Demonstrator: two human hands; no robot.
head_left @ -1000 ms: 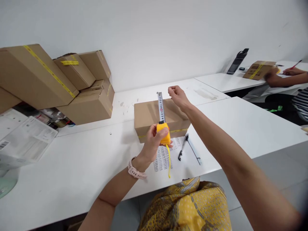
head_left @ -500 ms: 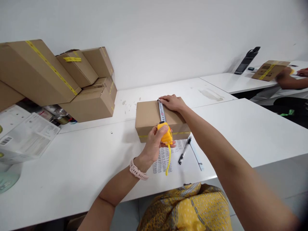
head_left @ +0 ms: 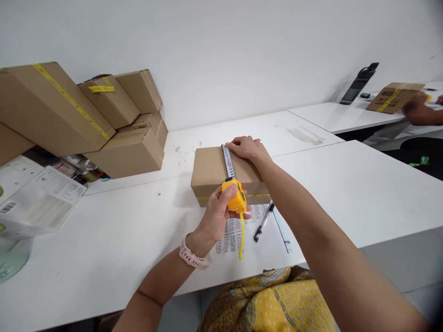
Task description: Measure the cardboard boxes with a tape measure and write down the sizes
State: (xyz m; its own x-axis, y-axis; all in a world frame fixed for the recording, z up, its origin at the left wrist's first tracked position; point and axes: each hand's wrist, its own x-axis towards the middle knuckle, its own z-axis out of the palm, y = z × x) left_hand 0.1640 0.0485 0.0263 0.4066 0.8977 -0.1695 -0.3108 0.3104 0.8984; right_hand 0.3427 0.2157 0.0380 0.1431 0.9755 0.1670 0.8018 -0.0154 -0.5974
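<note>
A closed cardboard box point(head_left: 207, 168) with yellow tape along its near side lies on the white table in front of me. My left hand point(head_left: 221, 205), a pink watch band on its wrist, is closed around the yellow case of a tape measure point(head_left: 235, 196) at the box's near edge. The metal blade runs out over the box top to the far edge. There my right hand point(head_left: 245, 148) holds the blade's end with its fingertips and rests on the box. A yellow strap hangs from the case above a printed sheet point(head_left: 230, 237). On that sheet lies a black-capped pen point(head_left: 263, 222).
Several cardboard boxes point(head_left: 128, 152) are stacked at the left, near a white printed package point(head_left: 44, 198). At the far right stand a dark bottle point(head_left: 358, 85) and another taped box point(head_left: 392, 97), with a co-worker's hand point(head_left: 417, 108) beside it.
The tape measure and both hands have shifted slightly left over the box. A little more blade shows between the case and the far edge. The view has moved slightly too.
</note>
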